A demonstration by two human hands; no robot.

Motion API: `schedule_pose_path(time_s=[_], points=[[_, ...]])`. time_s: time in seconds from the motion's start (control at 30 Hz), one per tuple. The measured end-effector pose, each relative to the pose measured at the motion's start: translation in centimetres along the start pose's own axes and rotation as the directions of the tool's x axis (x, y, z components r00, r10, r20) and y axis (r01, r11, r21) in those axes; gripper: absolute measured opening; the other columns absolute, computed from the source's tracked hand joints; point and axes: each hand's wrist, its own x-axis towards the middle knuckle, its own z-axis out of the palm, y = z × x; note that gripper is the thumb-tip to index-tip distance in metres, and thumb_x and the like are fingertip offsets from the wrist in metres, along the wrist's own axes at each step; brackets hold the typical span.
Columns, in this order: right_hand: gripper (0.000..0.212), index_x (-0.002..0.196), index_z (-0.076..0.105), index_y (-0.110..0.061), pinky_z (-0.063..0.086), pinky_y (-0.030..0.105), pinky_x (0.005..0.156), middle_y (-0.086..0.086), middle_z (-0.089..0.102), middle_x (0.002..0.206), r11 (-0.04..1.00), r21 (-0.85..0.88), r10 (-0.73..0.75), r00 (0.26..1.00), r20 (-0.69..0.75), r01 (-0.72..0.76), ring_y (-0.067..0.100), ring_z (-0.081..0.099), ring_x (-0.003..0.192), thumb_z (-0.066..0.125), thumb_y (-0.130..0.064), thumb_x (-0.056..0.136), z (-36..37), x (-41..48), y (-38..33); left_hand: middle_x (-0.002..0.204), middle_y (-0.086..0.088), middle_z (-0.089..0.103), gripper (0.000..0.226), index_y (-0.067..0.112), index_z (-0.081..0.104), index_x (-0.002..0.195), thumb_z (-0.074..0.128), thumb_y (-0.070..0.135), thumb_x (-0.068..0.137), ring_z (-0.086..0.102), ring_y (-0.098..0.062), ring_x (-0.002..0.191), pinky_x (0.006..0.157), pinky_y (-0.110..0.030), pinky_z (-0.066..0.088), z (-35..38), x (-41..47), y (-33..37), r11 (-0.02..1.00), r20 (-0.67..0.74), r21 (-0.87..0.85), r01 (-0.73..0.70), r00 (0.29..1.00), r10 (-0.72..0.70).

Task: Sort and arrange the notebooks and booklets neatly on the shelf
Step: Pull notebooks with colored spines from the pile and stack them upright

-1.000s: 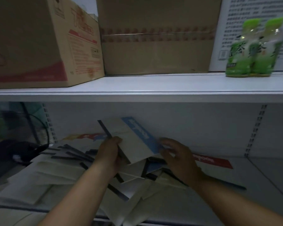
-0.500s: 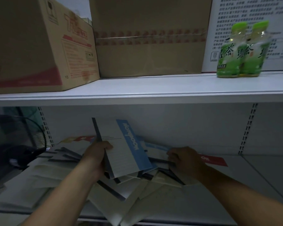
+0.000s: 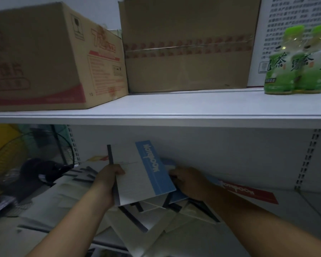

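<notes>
Left hand (image 3: 107, 179) gripping tilted blue-striped notebook (image 3: 137, 175), right hand (image 3: 190, 183) just beside, booklets (image 3: 156, 226) strewn below

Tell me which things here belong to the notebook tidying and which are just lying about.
Job: blue-striped notebook, held by the left hand; right hand, at the notebooks behind it; jumbled notebook pile; red-striped notebook.
Lying about: printed cardboard box; taped plain box; green tea bottles; fan.
</notes>
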Motion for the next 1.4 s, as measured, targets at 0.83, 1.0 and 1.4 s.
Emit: schedule_pose_path(time_s=[0.83, 1.0, 1.4], points=[[0.026, 0.101, 0.064, -0.022, 0.05, 0.028, 0.076, -0.004, 0.067, 0.1, 0.859, 0.169, -0.504, 0.857, 0.108, 0.483, 0.011, 0.062, 0.09, 0.055, -0.042, 0.088, 2.7, 0.7, -15.1, 0.099, -0.02, 0.067, 0.026, 0.005, 0.056, 0.116, 0.046, 0.001, 0.092, 0.064, -0.032, 0.08, 0.062, -0.034, 0.049, -6.1, -0.1, -2.4, 0.975, -0.181, -0.135, -0.175, 0.972, 0.149], [0.031, 0.121, 0.06, -0.023, 0.045, 0.03, 0.091, 0.0, 0.062, 0.121, 0.995, -0.018, -0.096, 0.995, -0.032, 0.095, 0.018, 0.058, 0.112, 0.054, -0.029, 0.09, 0.8, 3.2, -8.5, 0.086, -0.02, 0.063, 0.015, 0.005, 0.058, 0.096, 0.05, 0.018, 0.094, 0.06, -0.034, 0.072, 0.06, -0.037, 0.048, -9.6, -0.5, -1.4, 0.99, -0.249, -0.066, -0.124, 0.963, 0.104], [0.067, 0.059, 0.069, -0.012, 0.043, 0.019, 0.041, 0.004, 0.064, 0.055, 0.81, -0.557, -0.358, 0.906, -0.226, 0.182, 0.013, 0.056, 0.045, 0.024, -0.041, 0.1, -0.2, 4.1, -5.0, 0.082, -0.019, 0.065, 0.022, 0.005, 0.062, 0.092, 0.048, 0.022, 0.096, 0.062, -0.033, 0.072, 0.06, -0.035, 0.048, -12.7, 0.7, -1.1, 0.982, -0.206, -0.091, -0.168, 0.968, 0.146]])
